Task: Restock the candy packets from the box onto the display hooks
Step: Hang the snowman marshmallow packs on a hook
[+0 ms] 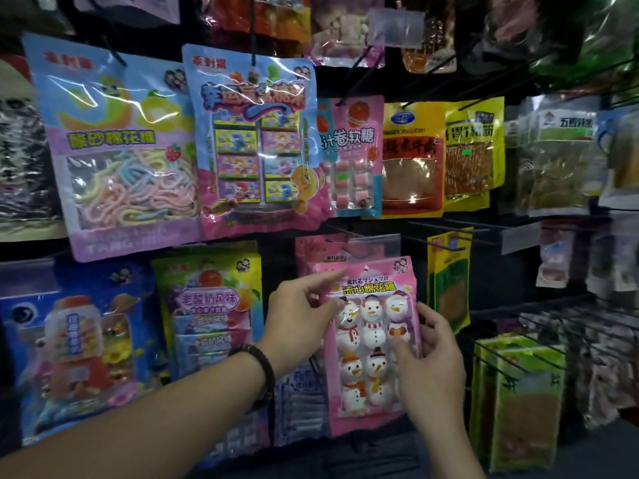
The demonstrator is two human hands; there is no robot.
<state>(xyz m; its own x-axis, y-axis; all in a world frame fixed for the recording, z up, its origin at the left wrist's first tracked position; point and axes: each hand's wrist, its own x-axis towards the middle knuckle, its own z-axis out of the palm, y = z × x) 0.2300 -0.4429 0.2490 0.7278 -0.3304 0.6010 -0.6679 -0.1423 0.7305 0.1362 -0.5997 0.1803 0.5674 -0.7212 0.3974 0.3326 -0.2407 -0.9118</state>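
A pink packet of snowman marshmallows is held upright in front of the black hook wall, just below a clear price tag. My left hand pinches its upper left edge, with a dark bead bracelet on the wrist. My right hand grips its right side, thumb across the front. Behind the packet's top, more pink packets hang on the same hook. The hook's tip is hidden behind the tag. The box is out of view.
Hanging packets fill the wall: a pastel string-candy bag, a pink and blue box-candy bag, yellow snack bags, green bags at the lower right. Bare black hooks jut out to the right of the held packet.
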